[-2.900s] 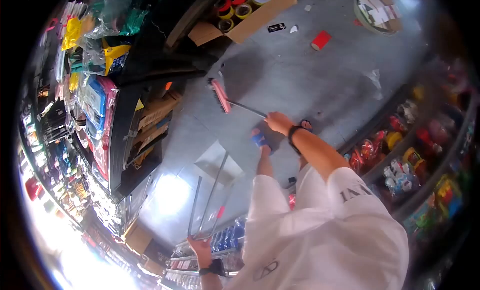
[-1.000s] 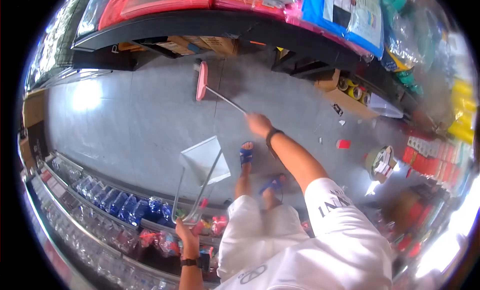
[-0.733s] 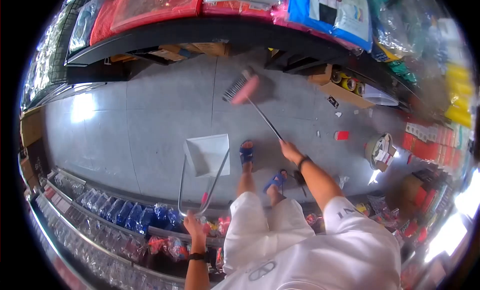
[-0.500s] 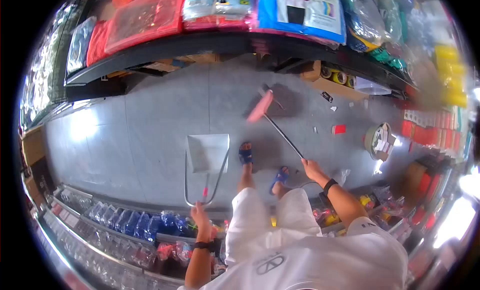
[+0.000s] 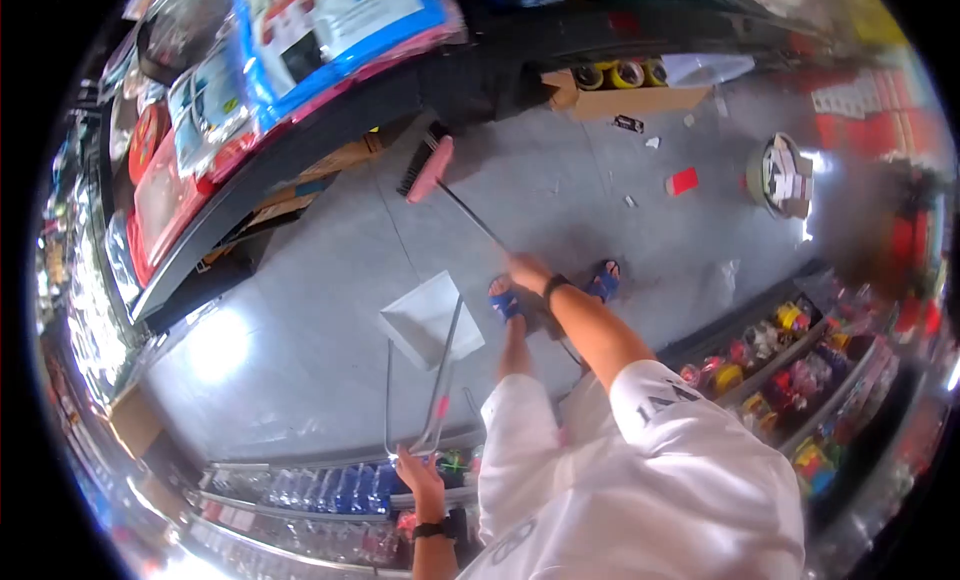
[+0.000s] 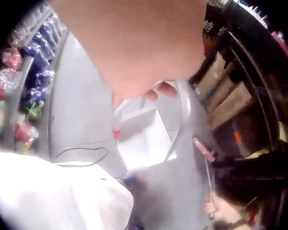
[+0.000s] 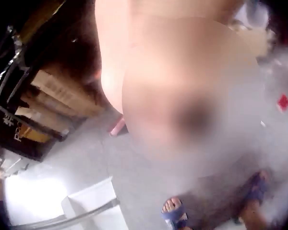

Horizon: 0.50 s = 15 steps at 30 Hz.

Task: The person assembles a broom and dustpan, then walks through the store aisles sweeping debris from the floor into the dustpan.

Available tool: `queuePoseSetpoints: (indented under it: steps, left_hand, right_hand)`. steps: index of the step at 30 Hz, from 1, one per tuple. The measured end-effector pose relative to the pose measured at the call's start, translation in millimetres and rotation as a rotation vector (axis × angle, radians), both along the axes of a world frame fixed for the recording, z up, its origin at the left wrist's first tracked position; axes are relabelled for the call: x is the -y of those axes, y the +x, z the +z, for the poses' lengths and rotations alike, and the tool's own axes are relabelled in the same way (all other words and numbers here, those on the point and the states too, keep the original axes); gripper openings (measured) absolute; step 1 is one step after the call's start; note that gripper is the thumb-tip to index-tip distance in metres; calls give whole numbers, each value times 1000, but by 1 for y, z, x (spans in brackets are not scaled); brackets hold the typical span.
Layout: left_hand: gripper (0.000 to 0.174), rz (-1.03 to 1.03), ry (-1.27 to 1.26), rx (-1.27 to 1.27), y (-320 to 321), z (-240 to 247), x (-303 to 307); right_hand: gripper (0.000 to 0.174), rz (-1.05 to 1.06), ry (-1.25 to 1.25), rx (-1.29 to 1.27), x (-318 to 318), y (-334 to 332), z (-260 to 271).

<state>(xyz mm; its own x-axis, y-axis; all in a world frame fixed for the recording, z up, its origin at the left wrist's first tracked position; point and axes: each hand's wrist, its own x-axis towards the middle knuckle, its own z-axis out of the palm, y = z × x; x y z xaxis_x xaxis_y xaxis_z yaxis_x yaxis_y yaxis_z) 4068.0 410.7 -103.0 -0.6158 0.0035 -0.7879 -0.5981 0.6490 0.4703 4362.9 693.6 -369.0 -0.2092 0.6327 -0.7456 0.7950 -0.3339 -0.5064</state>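
Note:
My right hand (image 5: 528,272) grips the metal stick of a broom (image 5: 432,170) in the head view. Its pink head with dark bristles lies out by the black shelf's foot, bristles facing left. The looped metal handle of a white dustpan (image 5: 415,325) is in my left hand (image 5: 422,483), which curls round the bottom of the loop. That dustpan is on the floor left of my feet, turned at an angle. In the left wrist view the fingers (image 6: 166,89) wrap the loop above the pan. My right hand (image 7: 177,91) blurs most of the right wrist view, hiding its grip.
Litter on the grey floor includes a red piece (image 5: 682,182) and small scraps. A carton of tape rolls (image 5: 640,102) stands at the back, a round bin (image 5: 752,175) of cardboard at right. Low racks of packaged goods (image 5: 350,490) run behind and beside me.
The head view has turned. The broom head has swung from right of my feet to the left, towards the shelf. The dustpan stays beside my left foot, still held by its handle.

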Motion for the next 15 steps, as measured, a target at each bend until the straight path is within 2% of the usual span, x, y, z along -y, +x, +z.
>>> queuePoseSetpoints:
  steps: [3, 5, 7, 9, 11, 13, 15]
  left_hand:
    - [33, -73, 3, 5, 6, -1, -4]
    - [35, -96, -44, -84, 19, 3, -14]
    - [36, -129, -84, -84, 35, 11, -32]
    - [41, -169, -126, -74, 48, 13, -40]
    - [51, -210, -167, -59, 59, 12, -44]
    - [49, -254, -145, -81, 71, 10, -44]
    - [46, -287, -144, -68, 77, 5, -41]
  right_hand:
    - [35, 48, 110, -14, 79, 88, 14]
    - [40, 75, 68, 174, 119, 142, 31]
    - [37, -83, -108, 180, 129, 184, 50]
    - [38, -110, 216, 247, 127, 214, 74]
    - [40, -116, 321, 252, 106, 231, 108]
    - [41, -103, 206, 189, 61, 233, 125]
    - [41, 93, 138, 205, 20, 221, 109]
